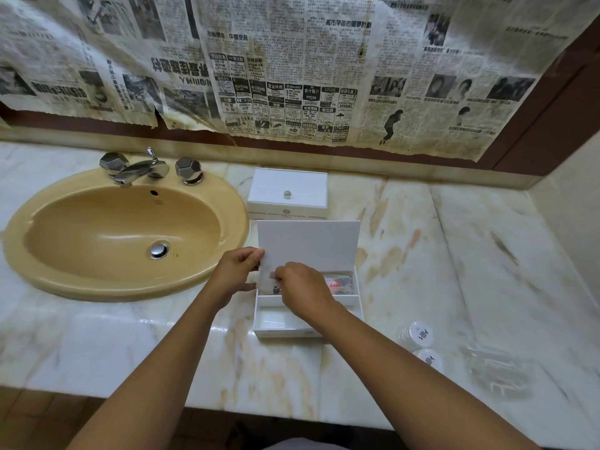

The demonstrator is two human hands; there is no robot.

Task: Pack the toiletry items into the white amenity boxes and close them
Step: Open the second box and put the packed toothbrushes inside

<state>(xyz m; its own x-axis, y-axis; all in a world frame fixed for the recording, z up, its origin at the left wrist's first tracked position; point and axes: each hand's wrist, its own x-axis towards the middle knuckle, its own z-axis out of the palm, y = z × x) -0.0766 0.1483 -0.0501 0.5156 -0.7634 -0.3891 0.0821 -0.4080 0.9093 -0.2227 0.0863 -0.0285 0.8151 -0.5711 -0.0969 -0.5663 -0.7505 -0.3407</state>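
Closed box (287, 193) beyond the hands: done. Open box (308, 316): left hand (235, 271) pinched its lid (308, 245); right hand (303, 293) gripped a sachet (267, 282). Round items (418, 334) right of the hands: unpacked.

Before me, a veined pale marble counter (422, 241). Set into it on my left, an oval mustard-yellow ceramic basin (81, 267) with a chrome drain plug (159, 250) at the bottom. At its back rim, a chrome tap (138, 170) between two faceted chrome knobs (113, 162) (188, 168). Above, yellowed, stained sheets of newspaper (292, 69) cover the wall, edges torn and curling over a dark red-brown frame (552, 125).
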